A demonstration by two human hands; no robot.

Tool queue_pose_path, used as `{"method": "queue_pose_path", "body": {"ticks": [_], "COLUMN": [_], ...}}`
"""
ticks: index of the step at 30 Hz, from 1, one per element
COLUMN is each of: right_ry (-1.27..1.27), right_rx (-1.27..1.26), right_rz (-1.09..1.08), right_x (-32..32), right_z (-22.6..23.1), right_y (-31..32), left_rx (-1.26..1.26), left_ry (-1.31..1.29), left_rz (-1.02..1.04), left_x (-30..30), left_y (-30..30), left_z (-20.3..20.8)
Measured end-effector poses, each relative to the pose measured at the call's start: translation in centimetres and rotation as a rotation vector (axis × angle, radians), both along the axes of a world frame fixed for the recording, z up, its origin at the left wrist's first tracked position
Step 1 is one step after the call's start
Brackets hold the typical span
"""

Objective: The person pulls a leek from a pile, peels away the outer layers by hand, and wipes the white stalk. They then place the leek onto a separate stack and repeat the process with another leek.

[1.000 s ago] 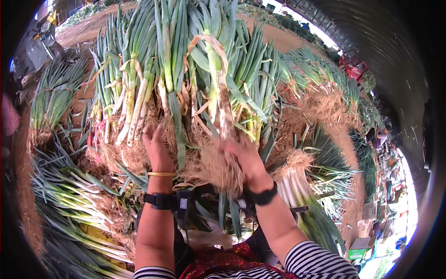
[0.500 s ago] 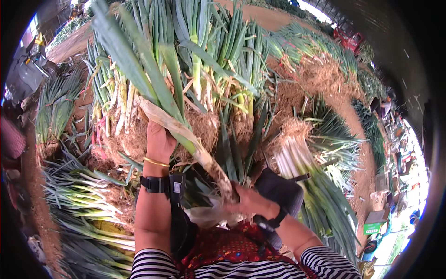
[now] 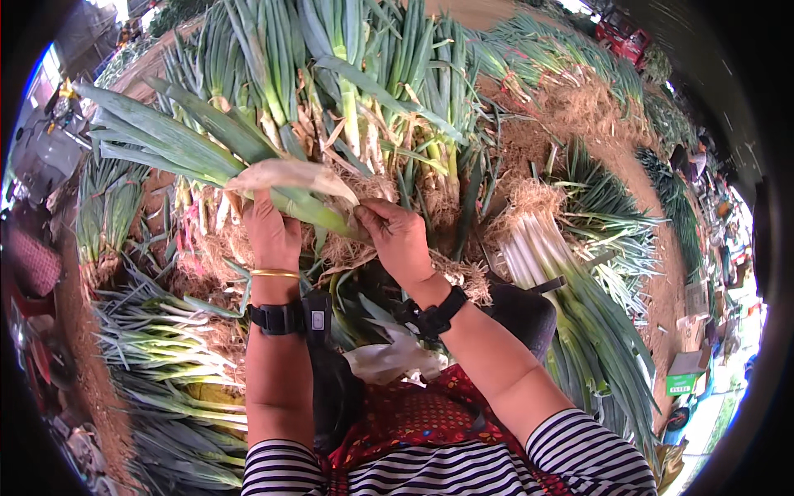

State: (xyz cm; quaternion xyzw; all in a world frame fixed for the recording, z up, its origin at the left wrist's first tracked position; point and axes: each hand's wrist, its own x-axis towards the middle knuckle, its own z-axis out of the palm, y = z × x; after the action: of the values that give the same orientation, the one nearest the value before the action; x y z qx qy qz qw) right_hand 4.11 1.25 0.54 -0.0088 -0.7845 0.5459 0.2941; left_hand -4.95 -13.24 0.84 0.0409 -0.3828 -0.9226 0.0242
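Observation:
My left hand (image 3: 271,236) is closed around the stalk of a large green onion (image 3: 316,212), whose green leaves fan out to the far left. A dry, pale outer leaf (image 3: 289,175) lies loosely along the stalk. At the other end of that leaf, my right hand (image 3: 401,246) pinches its narrow tip beside the stalk, between thumb and fingers. The root end of this onion is hidden behind my right hand and forearm. Below, near my lap, is a peeled-off whitish leaf (image 3: 397,354).
Upright bundles of green onions (image 3: 347,91) stand ahead. Loose onions (image 3: 165,347) lie at my left, and a pile of pale-stemmed onions (image 3: 546,256) lies at my right, roots facing away. A green and white box (image 3: 685,376) sits at the far right.
The onion has swung from steep to nearly level, its leaves now pointing left. My right hand has moved up from the root end to the dry outer leaf beside my left hand.

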Motion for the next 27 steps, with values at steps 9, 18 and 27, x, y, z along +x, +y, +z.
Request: {"method": "queue_pose_path", "body": {"ticks": [9, 18, 27], "right_ry": [-0.186, -0.388, -0.774], "right_rx": [-1.332, -0.779, 0.370], "right_rz": [0.465, 0.294, 0.231], "right_x": [2.5, 13.8, 13.3], "right_z": [0.6, -4.7, -5.4], "right_y": [3.9, 10.5, 13.5], "left_rx": [-0.009, 0.018, -0.142], "left_ry": [0.043, 0.136, 0.108], "left_rz": [0.037, 0.144, 0.178], "left_x": [0.1, -3.1, -2.3], "left_y": [-3.2, -8.1, -8.4], "left_z": [3.4, 2.2, 3.8]}}
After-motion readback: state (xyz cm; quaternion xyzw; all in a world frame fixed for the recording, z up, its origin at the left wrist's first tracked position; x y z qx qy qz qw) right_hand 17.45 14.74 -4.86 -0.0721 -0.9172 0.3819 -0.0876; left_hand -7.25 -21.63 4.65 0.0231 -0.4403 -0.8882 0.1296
